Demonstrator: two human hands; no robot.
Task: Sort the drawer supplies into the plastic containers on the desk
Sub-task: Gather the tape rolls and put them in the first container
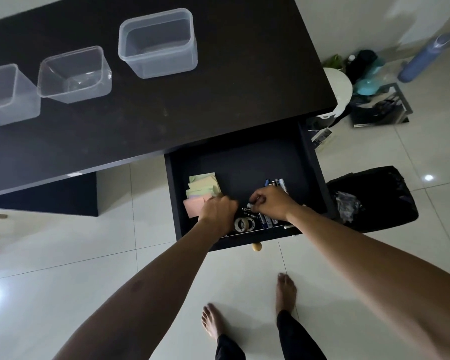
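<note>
Both bare arms are stretched down into an open dark drawer (170,193). The left hand (218,211) is held knuckles-up near the drawer's front edge with its fingers curled under. Whether anything is grasped there cannot be told. The right hand (273,201) is bent at the wrist with fingers curled, and a small dark cylinder (250,206) is pinched at its fingertips. Pastel sticky notes (203,187) are stacked by the drawer's left wall, the nearest partly covered by the left hand. Tape rolls (242,224) are laid against the front edge between the two wrists. Markers (277,183) are seen beyond and beneath the right hand. Three clear plastic containers (157,42) are lined along the dark desk (192,113) toward its far left, well apart from the drawer. Pale floor tiles (63,242) are seen below, with two bare feet (286,289) and a black bag (374,193) beside the drawer's right wall.
</note>
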